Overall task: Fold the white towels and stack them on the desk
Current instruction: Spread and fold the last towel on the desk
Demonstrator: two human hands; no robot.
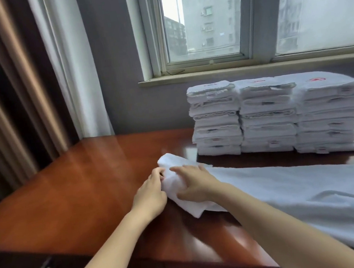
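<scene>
Bare forearms cross the near edge of the desk (82, 184), a glossy reddish-brown top that mirrors the daylight. At the lower left, beside the desk, sits a dark object (19, 267) with a small metal clasp; what it is cannot be told.

On the right half of the desk lies a white towel (307, 197), spread out long and mostly flat. It is thick and soft-looking, with a loose ripple near its right end, and its near edge hangs over the front of the desk. Its left end is turned over on itself into a rumpled fold with one corner pointing back toward the person.

Both hands meet at that fold. The left hand (150, 195) has its fingers curled in and pinches the edge of the fold. The right hand (196, 186) lies on top of the fold with straight, slightly spread fingers, pressing it down, thumb out along the cloth.

Farther back, at the far right of the desk, stand three stacks (270, 117) of folded white towels, side by side and touching, about equal in height. Small labels with red print show on many folded edges, and faint red marks sit on the top towels.

Behind them runs a window sill (253, 67) under a window (199, 15) with grey buildings outside. Brown and white curtains (25, 76) hang at the left.
</scene>
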